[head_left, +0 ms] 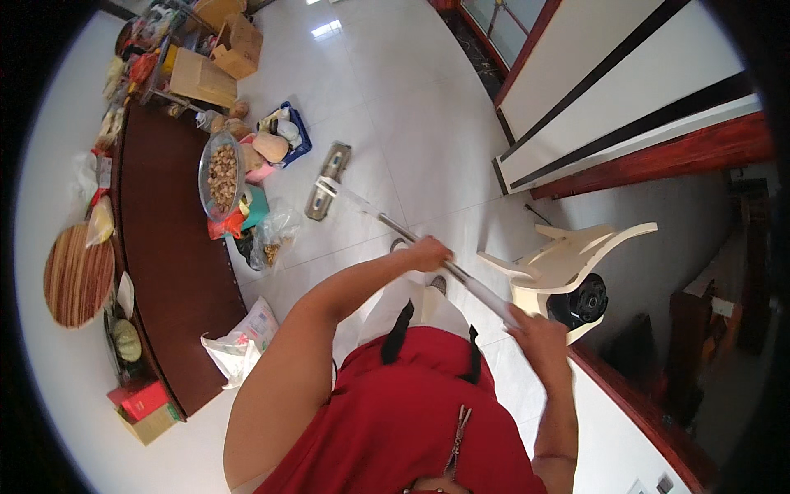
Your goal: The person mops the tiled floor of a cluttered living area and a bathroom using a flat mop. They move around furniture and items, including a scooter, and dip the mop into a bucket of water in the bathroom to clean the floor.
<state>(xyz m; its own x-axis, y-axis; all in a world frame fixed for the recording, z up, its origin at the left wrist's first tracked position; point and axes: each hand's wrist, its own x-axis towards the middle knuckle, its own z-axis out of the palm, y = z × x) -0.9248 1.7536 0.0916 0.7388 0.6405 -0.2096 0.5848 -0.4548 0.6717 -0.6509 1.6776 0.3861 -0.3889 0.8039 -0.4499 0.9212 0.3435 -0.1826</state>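
Note:
A flat mop with a grey rectangular head [327,180] rests on the white tiled floor ahead of me. Its silver pole [387,221] runs back toward my body. My left hand [429,253] grips the pole about midway along. My right hand [535,333] holds the pole's upper end, close to a cream plastic chair [568,259]. I wear a red garment with black straps, and one of my feet shows below the pole.
A dark brown curved counter [169,255] runs along my left, with a bowl of nuts [220,174], bags and boxes on and around it. Cardboard boxes [220,58] stand farther off. A black round appliance [580,303] sits under the chair. A wall with a red skirting is at right.

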